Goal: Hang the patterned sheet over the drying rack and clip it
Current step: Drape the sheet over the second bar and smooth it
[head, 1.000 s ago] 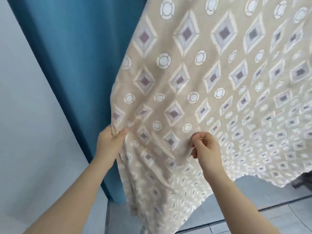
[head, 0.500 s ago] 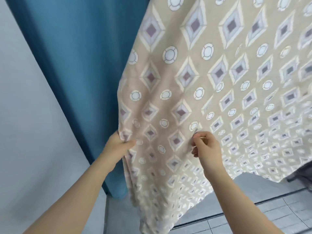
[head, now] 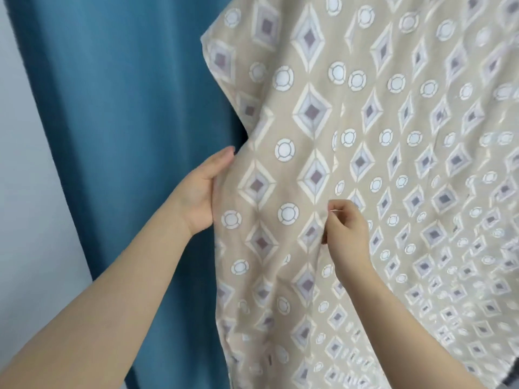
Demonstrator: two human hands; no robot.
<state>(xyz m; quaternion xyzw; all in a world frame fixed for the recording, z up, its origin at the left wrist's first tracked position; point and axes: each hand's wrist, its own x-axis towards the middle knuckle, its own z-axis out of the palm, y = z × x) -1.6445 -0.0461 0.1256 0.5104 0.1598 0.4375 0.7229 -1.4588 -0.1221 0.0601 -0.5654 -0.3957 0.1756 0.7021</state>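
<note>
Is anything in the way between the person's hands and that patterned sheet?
Nothing visible. The left hand already holds the left edge of the beige diamond-and-circle patterned sheet, and the right hand pinches a fold in its front. The blue curtain hangs behind. The drying rack is out of view.

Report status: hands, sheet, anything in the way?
Left hand grips sheet edge. Right hand pinches a fold mid-sheet. No rack or clip visible. Blue curtain behind.

Patterned sheet: cut off at top, right and bottom edges.
Left hand fingers: hidden behind sheet edge.
</note>
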